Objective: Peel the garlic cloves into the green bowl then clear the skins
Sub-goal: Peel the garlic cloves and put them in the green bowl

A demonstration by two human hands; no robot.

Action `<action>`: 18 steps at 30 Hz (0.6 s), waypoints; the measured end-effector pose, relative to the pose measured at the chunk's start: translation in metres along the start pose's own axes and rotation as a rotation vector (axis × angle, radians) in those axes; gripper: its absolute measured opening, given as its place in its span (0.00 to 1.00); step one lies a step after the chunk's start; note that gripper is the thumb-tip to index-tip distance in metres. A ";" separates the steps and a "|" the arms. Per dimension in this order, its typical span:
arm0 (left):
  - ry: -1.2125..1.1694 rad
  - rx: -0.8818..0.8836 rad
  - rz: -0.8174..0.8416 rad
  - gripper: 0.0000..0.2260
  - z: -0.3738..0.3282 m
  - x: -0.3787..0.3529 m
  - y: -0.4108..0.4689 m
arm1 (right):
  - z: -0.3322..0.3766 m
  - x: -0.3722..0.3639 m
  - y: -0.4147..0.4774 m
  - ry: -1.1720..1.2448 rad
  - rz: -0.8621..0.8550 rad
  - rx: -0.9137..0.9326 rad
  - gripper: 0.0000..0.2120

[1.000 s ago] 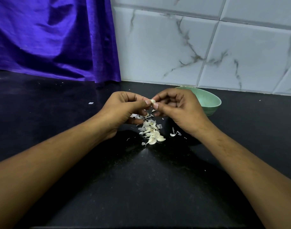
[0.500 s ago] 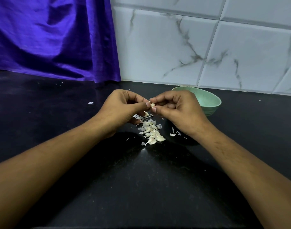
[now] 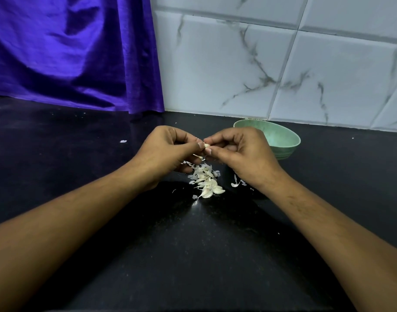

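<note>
1. The black desk point(image 3: 193, 255) carries everything. Both forearms reach in from the near edge and the hands meet over its middle.
2. The green bowl point(image 3: 281, 137) stands upright at the back right, just behind the right hand. Only its inner wall shows, because the hand hides the bottom, so I cannot tell how many peeled cloves it holds.
3. The left hand point(image 3: 168, 152) and the right hand point(image 3: 240, 152) are both curled, with their tips touching above the heap.
4. The heap of cloves and skins point(image 3: 206, 181) lies on the desk directly below the hands. A few loose skins point(image 3: 237, 183) lie beside the right wrist, well short of the bowl.
5. One garlic clove point(image 3: 206, 145) is pinched between the fingers point(image 3: 217, 140) of both hands, held in the air above the heap. Its long axis seems to run roughly left to right, though it is too small to be sure.
6. The bowl lies behind and to the right of the clove, and the right hand is the nearer one. So the drop probably falls to that hand once the skin is off.
</note>
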State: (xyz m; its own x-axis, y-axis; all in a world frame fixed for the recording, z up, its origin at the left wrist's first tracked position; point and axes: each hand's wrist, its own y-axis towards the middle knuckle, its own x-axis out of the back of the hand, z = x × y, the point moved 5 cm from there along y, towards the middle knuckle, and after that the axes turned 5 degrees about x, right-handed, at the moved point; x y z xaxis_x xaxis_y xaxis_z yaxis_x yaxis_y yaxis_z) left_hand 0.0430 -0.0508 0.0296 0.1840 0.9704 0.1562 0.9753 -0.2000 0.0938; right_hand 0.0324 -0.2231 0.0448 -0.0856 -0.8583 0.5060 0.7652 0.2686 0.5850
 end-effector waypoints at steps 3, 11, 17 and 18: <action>-0.005 -0.015 -0.021 0.07 -0.001 0.000 0.000 | -0.001 -0.001 0.000 0.028 -0.005 0.007 0.09; -0.042 -0.020 -0.088 0.06 -0.001 -0.002 -0.002 | 0.007 -0.004 -0.003 -0.008 -0.030 0.083 0.07; -0.075 -0.032 -0.109 0.05 0.000 -0.003 -0.002 | 0.002 -0.005 -0.003 0.019 -0.049 0.074 0.05; -0.090 -0.034 -0.105 0.05 0.000 -0.003 -0.002 | 0.003 -0.004 -0.002 0.044 -0.063 0.072 0.05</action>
State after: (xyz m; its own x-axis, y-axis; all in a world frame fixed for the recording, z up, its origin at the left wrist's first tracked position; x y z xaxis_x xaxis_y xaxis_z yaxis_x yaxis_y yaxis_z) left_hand 0.0405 -0.0529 0.0288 0.0933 0.9941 0.0549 0.9853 -0.1002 0.1386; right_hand 0.0293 -0.2189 0.0442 -0.1023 -0.8925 0.4392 0.7112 0.2430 0.6596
